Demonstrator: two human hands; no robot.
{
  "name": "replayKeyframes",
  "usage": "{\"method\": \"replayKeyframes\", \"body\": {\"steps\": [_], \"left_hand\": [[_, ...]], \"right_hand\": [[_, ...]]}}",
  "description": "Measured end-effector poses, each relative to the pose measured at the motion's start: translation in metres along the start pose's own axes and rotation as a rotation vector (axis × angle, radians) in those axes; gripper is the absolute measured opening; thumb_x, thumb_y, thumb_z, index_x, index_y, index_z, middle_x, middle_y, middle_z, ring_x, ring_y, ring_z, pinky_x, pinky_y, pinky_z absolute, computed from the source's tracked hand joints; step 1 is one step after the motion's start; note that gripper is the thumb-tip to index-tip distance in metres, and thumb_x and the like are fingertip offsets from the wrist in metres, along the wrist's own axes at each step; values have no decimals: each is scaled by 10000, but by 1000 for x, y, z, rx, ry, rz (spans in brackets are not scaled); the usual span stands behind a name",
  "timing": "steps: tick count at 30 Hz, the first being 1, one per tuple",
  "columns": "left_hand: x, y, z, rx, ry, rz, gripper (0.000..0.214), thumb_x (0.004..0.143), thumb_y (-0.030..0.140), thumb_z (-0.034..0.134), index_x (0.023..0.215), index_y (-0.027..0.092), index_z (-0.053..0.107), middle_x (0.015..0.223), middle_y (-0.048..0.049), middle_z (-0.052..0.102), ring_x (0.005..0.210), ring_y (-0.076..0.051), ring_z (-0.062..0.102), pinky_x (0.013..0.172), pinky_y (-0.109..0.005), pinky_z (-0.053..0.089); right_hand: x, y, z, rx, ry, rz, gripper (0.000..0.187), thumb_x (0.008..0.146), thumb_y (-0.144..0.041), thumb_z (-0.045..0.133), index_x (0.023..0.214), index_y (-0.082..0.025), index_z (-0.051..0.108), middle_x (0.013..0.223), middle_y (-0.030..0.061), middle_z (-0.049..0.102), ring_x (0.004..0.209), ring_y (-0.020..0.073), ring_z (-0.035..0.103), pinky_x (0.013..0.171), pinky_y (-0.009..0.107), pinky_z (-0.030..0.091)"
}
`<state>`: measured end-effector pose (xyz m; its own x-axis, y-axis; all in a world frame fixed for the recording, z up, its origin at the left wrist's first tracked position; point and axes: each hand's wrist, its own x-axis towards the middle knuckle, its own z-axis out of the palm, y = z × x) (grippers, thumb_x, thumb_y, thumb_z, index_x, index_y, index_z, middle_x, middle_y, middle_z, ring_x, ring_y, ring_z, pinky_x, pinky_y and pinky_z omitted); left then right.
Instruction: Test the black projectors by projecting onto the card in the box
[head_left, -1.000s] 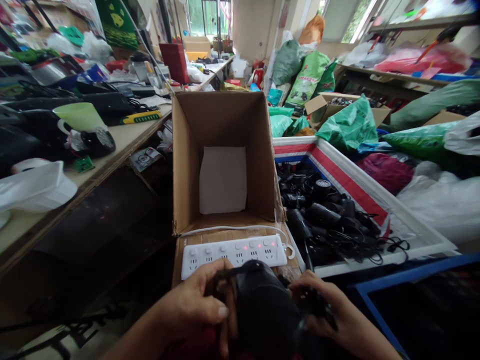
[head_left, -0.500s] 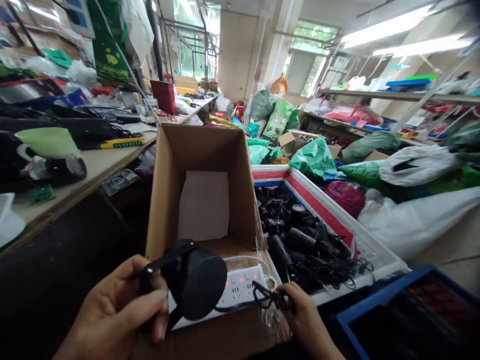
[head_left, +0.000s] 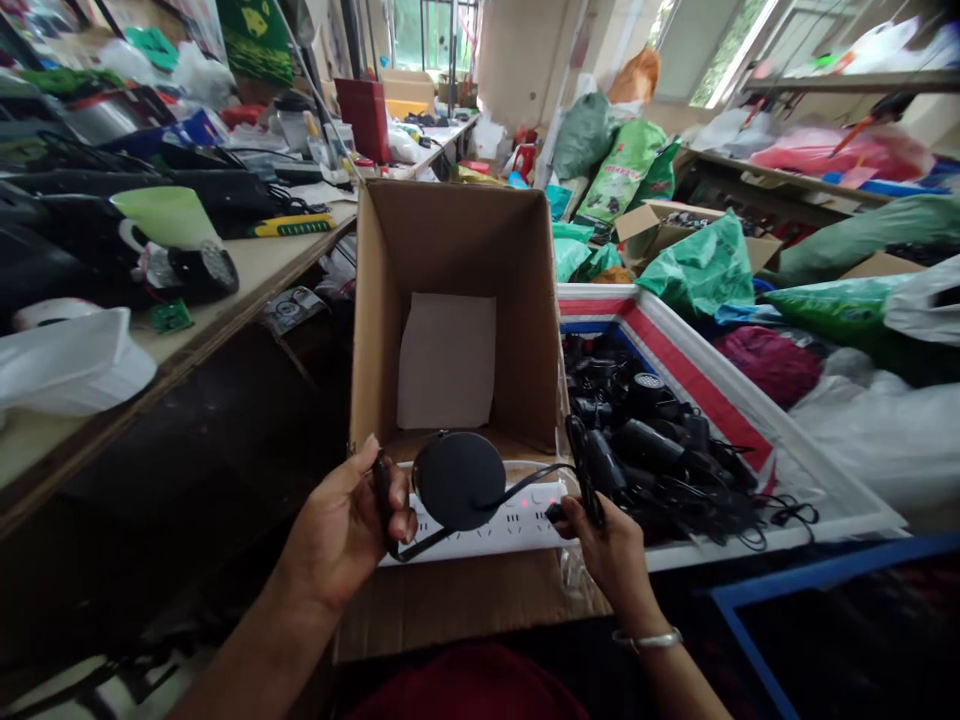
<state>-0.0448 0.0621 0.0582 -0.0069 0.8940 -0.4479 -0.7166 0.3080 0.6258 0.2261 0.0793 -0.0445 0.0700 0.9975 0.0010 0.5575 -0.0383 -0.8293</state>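
The left hand (head_left: 341,530) is closed around the handle of a black disc-headed appliance (head_left: 459,481), which sits just above a white power strip (head_left: 480,525) showing small red lights; the right hand (head_left: 611,545) pinches the appliance's thin black cord (head_left: 517,488) near a small plug; the strip lies on a cardboard flap at the front of an open cardboard box (head_left: 450,300), with a white paper sheet (head_left: 446,362) on its floor; to the right, a white-rimmed bin (head_left: 697,390) holds tangled black corded appliances (head_left: 645,450); a cluttered workbench (head_left: 247,265) runs along the left; green sacks (head_left: 701,270) crowd the room's far side beneath a long shelf (head_left: 810,183).
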Motion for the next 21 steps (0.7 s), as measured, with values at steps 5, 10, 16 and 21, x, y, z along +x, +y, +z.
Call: {"method": "replayKeyframes", "body": {"steps": [5, 10, 16, 21], "left_hand": [[9, -4, -2, -14, 39, -19, 364, 924, 272, 399, 595, 160, 508, 449, 9, 551, 303, -132, 497, 344, -245, 430], [25, -14, 0, -62, 19, -7, 373, 905, 310, 430, 564, 170, 488, 396, 19, 528, 267, -131, 479, 317, -230, 409], [46, -36, 4, -41, 31, 105, 459, 768, 442, 604, 439, 169, 439, 285, 45, 423, 199, -95, 399, 223, -168, 286], [46, -41, 8, 4, 5, 184, 549, 656, 537, 684, 354, 152, 437, 271, 32, 404, 217, -77, 405, 205, -136, 247]], "right_hand": [[-3, 6, 12, -105, 26, -71, 322, 860, -498, 507, 815, -190, 589, 669, 48, 680, 579, 204, 658, 560, 297, 480], [-5, 16, 27, -204, 26, -193, 293, 865, -471, 504, 778, -203, 585, 713, 50, 613, 651, 217, 588, 618, 333, 440], [-3, 39, 33, -246, 66, -368, 234, 890, -405, 500, 936, -212, 624, 876, 78, 672, 788, 221, 648, 658, 301, 507], [10, 59, 30, -278, 115, -480, 274, 848, -472, 540, 841, -230, 670, 756, 54, 707, 664, 204, 686, 533, 243, 527]]}}
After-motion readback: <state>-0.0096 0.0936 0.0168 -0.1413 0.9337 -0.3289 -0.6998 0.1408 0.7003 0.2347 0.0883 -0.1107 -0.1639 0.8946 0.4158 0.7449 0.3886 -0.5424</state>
